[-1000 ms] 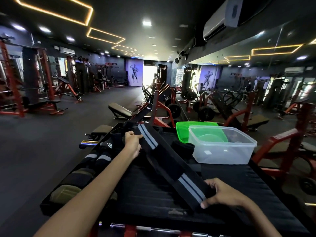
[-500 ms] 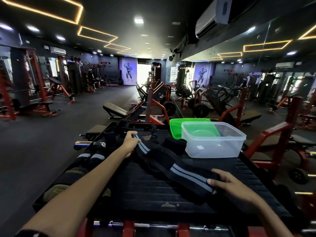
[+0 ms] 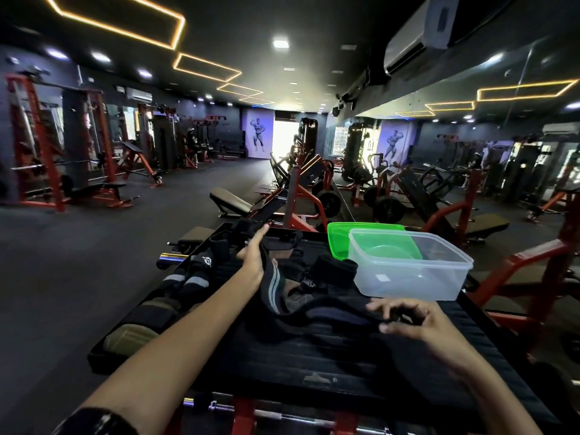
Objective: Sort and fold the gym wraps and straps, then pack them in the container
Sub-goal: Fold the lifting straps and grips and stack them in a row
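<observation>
Striped wrap slack between my 2 hands.
My left hand (image 3: 252, 257) grips one end of the black wrap (image 3: 309, 312); it sags over the tabletop (image 3: 314, 365) to my right hand (image 3: 408, 318), which pinches the other end. The clear container (image 3: 411, 265) sits behind.

Matt cloth wrap (image 3: 317, 312); glossy clear plastic container (image 3: 408, 268).

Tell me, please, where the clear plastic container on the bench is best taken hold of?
Probably by the rim of the clear plastic container, at its near long wall, coming from above. It stands upright and open, with nothing visible inside, and the rim forms a lip. The green lid lies behind it, and the right hand is already close to that near side.
</observation>
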`<action>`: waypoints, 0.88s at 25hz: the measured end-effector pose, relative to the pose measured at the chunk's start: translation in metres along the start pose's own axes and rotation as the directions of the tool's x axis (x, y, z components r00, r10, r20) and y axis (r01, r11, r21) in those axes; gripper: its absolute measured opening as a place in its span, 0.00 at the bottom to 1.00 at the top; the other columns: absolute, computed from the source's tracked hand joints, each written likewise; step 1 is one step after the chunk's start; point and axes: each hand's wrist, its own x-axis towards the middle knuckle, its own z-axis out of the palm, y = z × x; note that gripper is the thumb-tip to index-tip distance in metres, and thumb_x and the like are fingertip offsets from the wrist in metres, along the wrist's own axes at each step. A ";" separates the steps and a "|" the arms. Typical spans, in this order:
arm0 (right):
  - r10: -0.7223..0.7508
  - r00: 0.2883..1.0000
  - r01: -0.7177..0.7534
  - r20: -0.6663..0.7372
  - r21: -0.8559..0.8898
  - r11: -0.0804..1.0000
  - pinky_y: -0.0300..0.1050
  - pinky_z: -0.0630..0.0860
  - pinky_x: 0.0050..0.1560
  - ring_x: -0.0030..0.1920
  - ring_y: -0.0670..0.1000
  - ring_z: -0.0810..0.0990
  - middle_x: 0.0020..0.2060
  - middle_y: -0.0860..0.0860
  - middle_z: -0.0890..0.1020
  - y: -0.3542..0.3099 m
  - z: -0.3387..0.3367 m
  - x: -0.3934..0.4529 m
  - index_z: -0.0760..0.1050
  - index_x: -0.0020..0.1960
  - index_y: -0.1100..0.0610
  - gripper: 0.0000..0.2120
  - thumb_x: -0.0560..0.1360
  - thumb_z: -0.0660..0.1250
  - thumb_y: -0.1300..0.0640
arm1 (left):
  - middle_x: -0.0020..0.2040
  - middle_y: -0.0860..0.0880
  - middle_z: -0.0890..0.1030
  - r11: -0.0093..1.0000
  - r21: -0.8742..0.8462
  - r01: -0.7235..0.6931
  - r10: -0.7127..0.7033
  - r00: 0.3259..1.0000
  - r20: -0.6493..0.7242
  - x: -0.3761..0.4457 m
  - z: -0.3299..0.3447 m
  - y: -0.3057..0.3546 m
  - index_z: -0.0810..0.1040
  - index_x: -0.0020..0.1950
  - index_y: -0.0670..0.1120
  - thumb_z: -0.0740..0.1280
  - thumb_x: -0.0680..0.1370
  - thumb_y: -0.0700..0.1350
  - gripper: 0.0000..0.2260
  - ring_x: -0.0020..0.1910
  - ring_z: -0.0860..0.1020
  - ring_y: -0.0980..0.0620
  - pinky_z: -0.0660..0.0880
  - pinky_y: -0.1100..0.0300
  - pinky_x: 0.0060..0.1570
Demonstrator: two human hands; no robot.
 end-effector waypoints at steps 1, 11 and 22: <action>-0.003 0.991 0.015 0.135 -0.091 0.996 0.35 0.75 0.51 0.52 0.48 0.82 0.47 0.54 0.85 -0.004 0.000 -0.003 0.78 0.32 0.55 0.13 0.64 0.74 0.71 | 0.37 0.43 0.76 0.999 0.038 -0.039 0.038 0.999 0.025 -0.014 0.004 0.002 0.68 0.49 0.41 0.72 0.64 0.47 0.20 0.29 0.75 0.50 0.77 0.57 0.32; -0.075 0.963 0.232 0.258 -0.661 0.713 0.29 0.71 0.44 0.47 0.41 0.78 0.41 0.40 0.79 0.015 0.020 -0.014 0.81 0.41 0.48 0.16 0.63 0.68 0.68 | 0.63 0.38 0.74 0.118 0.967 -0.227 0.285 0.940 0.186 -0.022 0.005 0.002 0.66 0.66 0.36 0.63 0.78 0.53 0.25 0.60 0.74 0.41 0.71 0.53 0.56; -0.189 0.926 0.378 0.328 -0.778 0.502 0.36 0.72 0.42 0.46 0.42 0.72 0.41 0.40 0.79 0.009 0.046 0.006 0.81 0.46 0.49 0.13 0.67 0.68 0.65 | 0.49 0.44 0.81 0.271 0.800 -0.536 0.326 0.833 0.448 -0.032 -0.014 0.024 0.80 0.44 0.43 0.68 0.74 0.33 0.06 0.46 0.76 0.53 0.72 0.64 0.47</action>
